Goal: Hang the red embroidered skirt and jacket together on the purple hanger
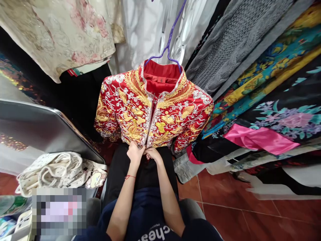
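Note:
A red jacket (165,117) with gold and silver embroidery hangs in front of me from a purple hanger (167,50). Inside its stand-up collar is a red tag (162,80) marked S. My left hand (135,152) is closed on the jacket's lower front edge, left of the front opening. Beside it, my right hand (152,154) is closed at the hem just right of the opening. The two hands nearly touch. Their fingertips are partly hidden, and what small part they pinch cannot be made out.
Floral cream clothing (82,30) hangs at the upper left. A grey knit (225,43) and patterned garments (288,117) hang along the right. A spotted cloth bag (60,170) lies at the left beside a shiny panel (45,127). Red tiles (220,214) cover the floor.

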Demonstrator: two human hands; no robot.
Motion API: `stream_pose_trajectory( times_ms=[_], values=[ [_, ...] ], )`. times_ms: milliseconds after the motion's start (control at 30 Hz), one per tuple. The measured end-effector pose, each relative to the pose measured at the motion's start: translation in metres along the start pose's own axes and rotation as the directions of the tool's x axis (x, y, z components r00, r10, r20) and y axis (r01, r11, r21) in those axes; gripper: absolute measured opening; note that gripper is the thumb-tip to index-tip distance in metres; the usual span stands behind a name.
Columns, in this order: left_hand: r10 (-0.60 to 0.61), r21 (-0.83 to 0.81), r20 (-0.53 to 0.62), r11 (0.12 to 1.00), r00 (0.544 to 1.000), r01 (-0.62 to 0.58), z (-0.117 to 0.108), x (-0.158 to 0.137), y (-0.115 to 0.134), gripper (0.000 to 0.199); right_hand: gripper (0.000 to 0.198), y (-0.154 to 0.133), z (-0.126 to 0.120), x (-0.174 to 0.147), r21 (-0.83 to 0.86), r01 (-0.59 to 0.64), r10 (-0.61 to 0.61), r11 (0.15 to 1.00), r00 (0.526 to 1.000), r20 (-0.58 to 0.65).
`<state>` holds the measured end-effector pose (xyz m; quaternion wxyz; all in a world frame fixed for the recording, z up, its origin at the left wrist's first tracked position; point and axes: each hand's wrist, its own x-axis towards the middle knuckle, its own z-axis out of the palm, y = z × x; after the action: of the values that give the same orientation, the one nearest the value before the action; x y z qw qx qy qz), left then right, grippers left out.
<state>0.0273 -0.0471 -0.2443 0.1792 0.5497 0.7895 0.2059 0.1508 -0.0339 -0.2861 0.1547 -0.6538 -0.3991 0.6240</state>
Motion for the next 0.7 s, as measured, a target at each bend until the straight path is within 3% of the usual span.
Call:
stream_pose_trajectory(
  times_ms=[100, 267, 367, 433, 467, 500, 533, 567, 600, 633, 667, 700],
  values=[
    [-0.084, 0.102, 0.075, 0.992, 0.994, 0.076, -0.014, 0.005, -0.004, 0.032, 0.039, 0.002, -0.005, -0.004, -0.044, -0.004, 0.001, 0.999, 0.998, -0.056],
    [-0.128, 0.062, 0.107, 0.991, 0.986, 0.122, -0.074, 0.019, -0.028, 0.03, 0.024, -0.002, -0.021, -0.019, -0.113, 0.035, -0.052, 0.993, 0.987, -0.152],
    [-0.221, 0.019, 0.141, 0.975, 0.965, 0.221, -0.108, 0.017, -0.036, 0.042, 0.018, -0.023, -0.027, -0.045, -0.138, 0.175, -0.196, 0.975, 0.968, -0.157],
    [-0.284, 0.016, 0.157, 0.958, 0.946, 0.285, -0.124, 0.013, -0.037, 0.045, 0.015, -0.047, -0.034, -0.074, -0.165, 0.348, -0.376, 0.923, 0.907, -0.191],
    [-0.308, 0.012, 0.15, 0.951, 0.94, 0.31, -0.13, 0.011, -0.038, 0.046, 0.015, -0.062, -0.039, -0.092, -0.197, 0.463, -0.499, 0.864, 0.837, -0.223],
    [-0.323, 0.002, 0.129, 0.945, 0.938, 0.326, -0.135, 0.01, -0.04, 0.047, 0.02, -0.079, -0.047, -0.111, -0.326, 0.65, -0.727, 0.687, 0.629, -0.277],
    [-0.331, -0.02, 0.097, 0.942, 0.939, 0.335, -0.14, 0.009, -0.042, 0.049, 0.023, -0.096, -0.057, -0.13, -0.475, 0.726, -0.866, 0.497, 0.387, -0.315],
    [-0.331, -0.063, 0.073, 0.94, 0.941, 0.336, -0.144, 0.01, -0.046, 0.051, 0.024, -0.114, -0.069, -0.148, -0.614, 0.7, -0.92, 0.366, 0.172, -0.351],
    [-0.323, -0.137, 0.071, 0.934, 0.944, 0.33, -0.148, 0.011, -0.05, 0.055, 0.025, -0.132, -0.082, -0.164, -0.732, 0.611, -0.92, 0.302, -0.015, -0.392],
    [-0.309, -0.24, 0.093, 0.916, 0.946, 0.323, -0.152, 0.012, -0.054, 0.061, 0.026, -0.148, -0.096, -0.176, -0.814, 0.5, -0.893, 0.298, -0.155, -0.422],
    [-0.279, -0.364, 0.145, 0.877, 0.949, 0.314, -0.156, 0.014, -0.058, 0.067, 0.031, -0.162, -0.11, -0.183, -0.859, 0.397, -0.867, 0.325, -0.237, -0.438],
    [-0.232, -0.496, 0.204, 0.813, 0.951, 0.305, -0.159, 0.015, -0.059, 0.075, 0.038, -0.175, -0.123, -0.186, -0.881, 0.324, -0.856, 0.346, -0.275, -0.437]
  ],
)
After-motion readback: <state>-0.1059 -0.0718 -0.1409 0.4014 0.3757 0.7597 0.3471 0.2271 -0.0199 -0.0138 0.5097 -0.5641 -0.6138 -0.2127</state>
